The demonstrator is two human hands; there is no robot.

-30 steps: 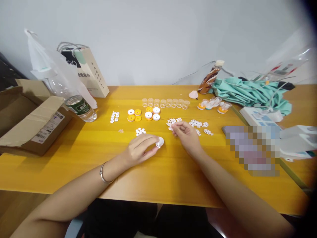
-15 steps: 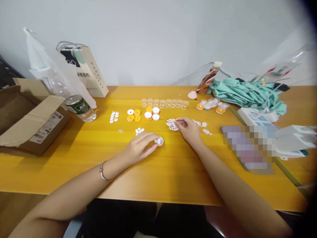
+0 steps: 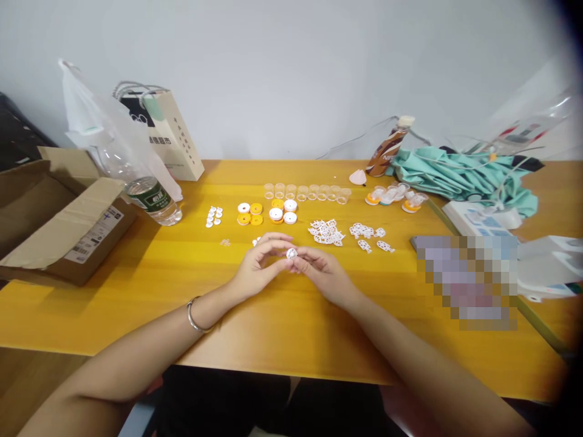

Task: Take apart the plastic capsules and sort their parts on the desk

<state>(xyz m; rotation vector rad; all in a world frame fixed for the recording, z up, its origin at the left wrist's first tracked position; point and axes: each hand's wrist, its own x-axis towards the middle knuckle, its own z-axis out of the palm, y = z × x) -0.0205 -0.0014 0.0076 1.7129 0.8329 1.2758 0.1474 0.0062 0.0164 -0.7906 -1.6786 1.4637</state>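
Between my two hands is a small round white plastic part (image 3: pixel 291 253), held just above the table. My left hand (image 3: pixel 259 267) pinches it from the left with thumb and fingers. From the right, the fingertips of my right hand (image 3: pixel 325 274) close on the same part and partly cover it. Beyond my right hand lies a pile of white openwork plastic pieces (image 3: pixel 327 232), with several more loose openwork pieces (image 3: pixel 363 230) to its right. A few small white pieces (image 3: pixel 256 241) show behind my left hand, mostly hidden by it.
Farther back stand orange and white discs (image 3: pixel 256 220), small white caps (image 3: pixel 214 216), a row of clear cups (image 3: pixel 312 193) and orange-based clear assemblies (image 3: pixel 412 202). A carton (image 3: pixel 91 237) and water bottle (image 3: pixel 155 200) are left; a brown drink bottle (image 3: pixel 389 149), teal fabric (image 3: pixel 464 179) and blurred-out slab (image 3: pixel 464 282) are right.
My right hand has left the openwork pile and come left and nearer to meet my left hand at the white part. The view has shifted slightly.
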